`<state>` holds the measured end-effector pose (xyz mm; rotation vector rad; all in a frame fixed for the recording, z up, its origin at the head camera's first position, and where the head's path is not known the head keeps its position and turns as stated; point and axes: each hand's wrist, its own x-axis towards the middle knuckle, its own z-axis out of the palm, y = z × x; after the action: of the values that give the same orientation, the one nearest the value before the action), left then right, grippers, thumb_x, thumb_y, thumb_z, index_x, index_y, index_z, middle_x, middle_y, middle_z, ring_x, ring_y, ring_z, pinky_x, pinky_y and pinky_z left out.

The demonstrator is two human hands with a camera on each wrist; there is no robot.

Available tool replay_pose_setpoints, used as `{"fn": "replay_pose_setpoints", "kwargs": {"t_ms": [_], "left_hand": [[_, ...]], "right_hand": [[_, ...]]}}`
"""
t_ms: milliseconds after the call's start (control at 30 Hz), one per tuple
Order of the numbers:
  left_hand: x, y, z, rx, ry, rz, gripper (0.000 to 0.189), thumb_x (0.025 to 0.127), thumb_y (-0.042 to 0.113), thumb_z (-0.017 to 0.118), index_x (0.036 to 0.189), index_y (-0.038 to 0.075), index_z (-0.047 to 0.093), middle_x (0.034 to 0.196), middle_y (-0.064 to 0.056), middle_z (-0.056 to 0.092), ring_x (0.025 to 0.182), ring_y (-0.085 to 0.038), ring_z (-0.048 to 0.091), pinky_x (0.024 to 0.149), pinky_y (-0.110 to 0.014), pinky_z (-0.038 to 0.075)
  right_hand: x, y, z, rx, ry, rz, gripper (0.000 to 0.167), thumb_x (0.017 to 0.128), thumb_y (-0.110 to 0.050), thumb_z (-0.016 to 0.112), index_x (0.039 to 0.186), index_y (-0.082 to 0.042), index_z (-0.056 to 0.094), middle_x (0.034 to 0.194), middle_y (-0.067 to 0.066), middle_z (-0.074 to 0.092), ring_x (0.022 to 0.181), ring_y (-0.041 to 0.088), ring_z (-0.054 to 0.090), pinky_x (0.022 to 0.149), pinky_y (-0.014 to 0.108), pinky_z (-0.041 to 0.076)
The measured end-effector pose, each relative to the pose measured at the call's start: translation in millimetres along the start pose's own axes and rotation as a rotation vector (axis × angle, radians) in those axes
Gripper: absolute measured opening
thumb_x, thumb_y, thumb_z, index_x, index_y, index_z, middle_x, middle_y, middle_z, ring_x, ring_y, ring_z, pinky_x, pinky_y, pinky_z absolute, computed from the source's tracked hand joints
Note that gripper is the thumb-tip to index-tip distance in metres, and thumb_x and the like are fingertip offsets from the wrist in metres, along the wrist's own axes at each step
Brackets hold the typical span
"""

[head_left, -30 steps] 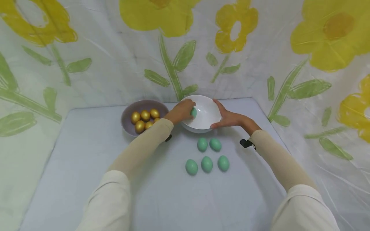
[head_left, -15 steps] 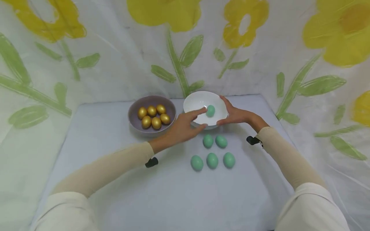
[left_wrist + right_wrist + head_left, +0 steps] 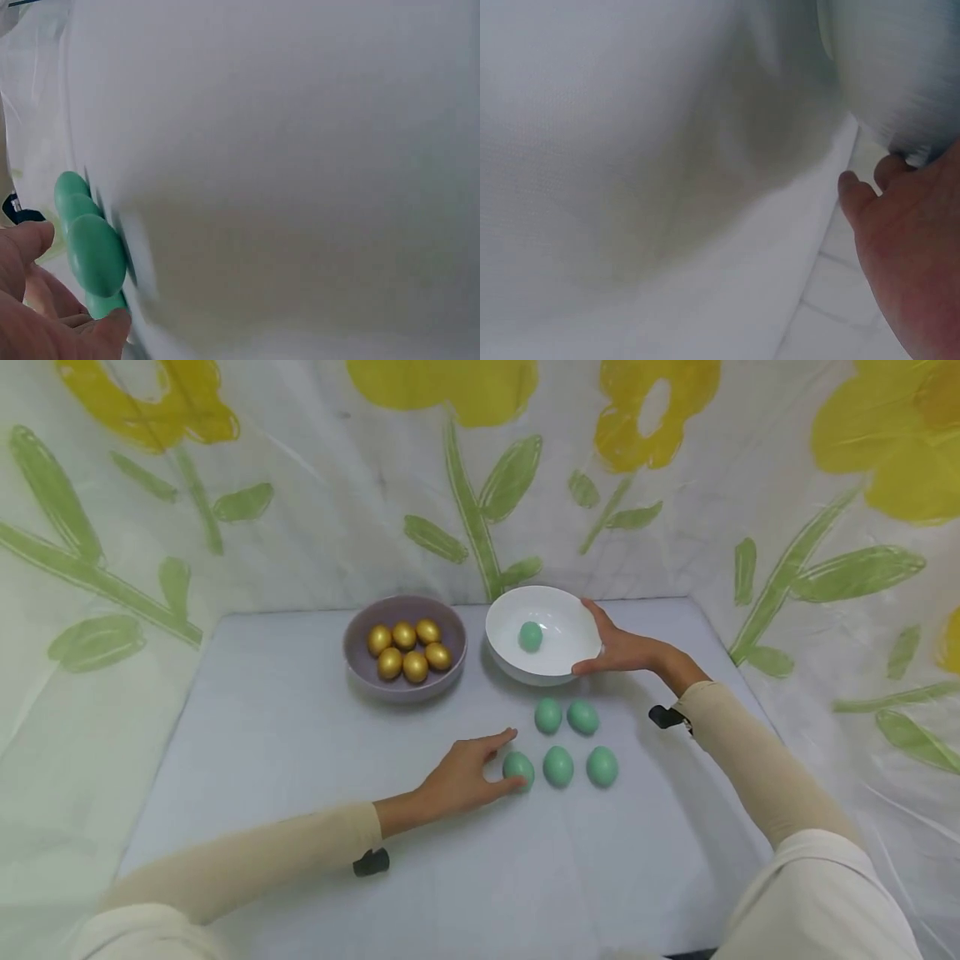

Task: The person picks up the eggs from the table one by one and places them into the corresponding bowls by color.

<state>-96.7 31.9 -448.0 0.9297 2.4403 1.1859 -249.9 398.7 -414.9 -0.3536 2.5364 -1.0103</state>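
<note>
Head: we have the left hand (image 3: 457, 778) spread wide about a green egg (image 3: 517, 765) at its 3 o'clock on the tabletop (image 3: 285, 718), contact unclear; right hand (image 3: 618, 649) grips the white bowl (image 3: 525, 670) at the left hand's 1 o'clock, purple bowl (image 3: 405, 693) of gold eggs (image 3: 415, 667) at 11. Left wrist: we see that hand at 8 o'clock, finger gap open beside the egg row (image 3: 96, 255). Right wrist: bowl at 2 o'clock, hand at 4, grip only partly visible.

Head view faces forward and down — both wrist views, close, share its tabletop (image 3: 480, 868).
</note>
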Motion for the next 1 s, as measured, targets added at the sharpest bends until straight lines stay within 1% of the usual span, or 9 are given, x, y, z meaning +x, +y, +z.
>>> {"fn": "replay_pose_setpoints", "kwargs": {"t_ms": [67, 233, 333, 500, 600, 767, 833, 933, 1000], "left_hand": [[-2.5, -0.1, 2.1, -0.012, -0.006, -0.013, 0.079, 0.093, 0.036, 0.084, 0.157, 0.005, 0.050, 0.158, -0.008, 0.051, 0.138, -0.025, 0.058, 0.112, -0.036, 0.049], [-3.3, 0.7, 8.8, -0.068, -0.043, -0.002, 0.080, 0.092, 0.033, 0.086, 0.157, 0.003, 0.049, 0.160, -0.013, 0.048, 0.144, -0.022, 0.051, 0.114, -0.034, 0.045], [-0.9, 0.4, 12.2, -0.059, -0.044, 0.005, 0.076, 0.092, 0.031, 0.086, 0.155, 0.003, 0.052, 0.159, -0.013, 0.049, 0.146, -0.021, 0.049, 0.116, -0.034, 0.043], [4.0, -3.1, 14.5, -0.042, -0.042, 0.032, 0.067, 0.092, 0.024, 0.086, 0.149, 0.003, 0.059, 0.156, -0.014, 0.054, 0.145, -0.023, 0.051, 0.116, -0.036, 0.044], [5.8, -6.2, 14.2, -0.043, -0.056, 0.039, 0.067, 0.092, 0.022, 0.086, 0.150, 0.003, 0.059, 0.156, -0.012, 0.055, 0.145, -0.022, 0.051, 0.116, -0.034, 0.044], [9.3, -9.2, 12.7, -0.089, -0.075, 0.043, 0.069, 0.090, 0.021, 0.088, 0.150, 0.003, 0.058, 0.154, -0.009, 0.057, 0.143, -0.020, 0.053, 0.112, -0.029, 0.047], [11.2, -9.7, 11.4, -0.103, -0.075, 0.048, 0.069, 0.090, 0.021, 0.088, 0.149, 0.003, 0.059, 0.152, -0.009, 0.059, 0.141, -0.019, 0.055, 0.109, -0.027, 0.048], [14.7, -7.4, 6.9, -0.116, -0.080, 0.052, 0.069, 0.089, 0.023, 0.089, 0.149, 0.003, 0.060, 0.151, -0.007, 0.060, 0.140, -0.017, 0.056, 0.108, -0.024, 0.049], [18.4, -3.5, 1.2, -0.130, -0.085, 0.065, 0.070, 0.089, 0.024, 0.089, 0.149, 0.003, 0.059, 0.152, -0.007, 0.060, 0.140, -0.015, 0.056, 0.108, -0.023, 0.048]], "right_hand": [[-0.7, 0, -1, 0.003, 0.000, 0.001, 0.134, 0.087, -0.044, 0.086, 0.167, -0.030, -0.020, 0.175, 0.014, -0.011, 0.160, 0.039, 0.005, 0.126, 0.064, 0.015], [-1.3, 2, -2, 0.008, 0.003, 0.001, 0.134, 0.087, -0.041, 0.087, 0.167, -0.031, -0.020, 0.175, 0.013, -0.011, 0.160, 0.038, 0.006, 0.126, 0.064, 0.017], [-0.2, 3, -1, 0.014, 0.005, -0.006, 0.134, 0.086, -0.040, 0.087, 0.167, -0.031, -0.020, 0.175, 0.013, -0.010, 0.160, 0.038, 0.007, 0.126, 0.064, 0.017], [0.8, 1, 1, 0.002, -0.003, 0.003, 0.136, 0.086, -0.044, 0.087, 0.166, -0.030, -0.022, 0.175, 0.016, -0.011, 0.160, 0.041, 0.007, 0.125, 0.066, 0.017], [1.3, 2, 2, 0.002, 0.000, 0.007, 0.135, 0.086, -0.046, 0.086, 0.166, -0.032, -0.021, 0.176, 0.014, -0.011, 0.161, 0.039, 0.006, 0.126, 0.064, 0.016], [1.0, 3, 1, -0.010, 0.012, 0.015, 0.135, 0.086, -0.048, 0.086, 0.166, -0.034, -0.022, 0.176, 0.012, -0.011, 0.161, 0.037, 0.005, 0.127, 0.063, 0.016], [0.5, 3, 0, -0.014, 0.010, 0.012, 0.135, 0.086, -0.048, 0.086, 0.166, -0.033, -0.022, 0.176, 0.012, -0.011, 0.161, 0.038, 0.005, 0.126, 0.063, 0.016], [0.9, 2, 0, -0.014, 0.005, 0.001, 0.136, 0.086, -0.048, 0.086, 0.166, -0.032, -0.022, 0.176, 0.014, -0.011, 0.161, 0.039, 0.004, 0.126, 0.064, 0.015], [2.1, 4, 0, -0.015, 0.005, -0.004, 0.136, 0.086, -0.047, 0.086, 0.166, -0.031, -0.022, 0.176, 0.014, -0.011, 0.161, 0.039, 0.004, 0.126, 0.064, 0.015]]}}
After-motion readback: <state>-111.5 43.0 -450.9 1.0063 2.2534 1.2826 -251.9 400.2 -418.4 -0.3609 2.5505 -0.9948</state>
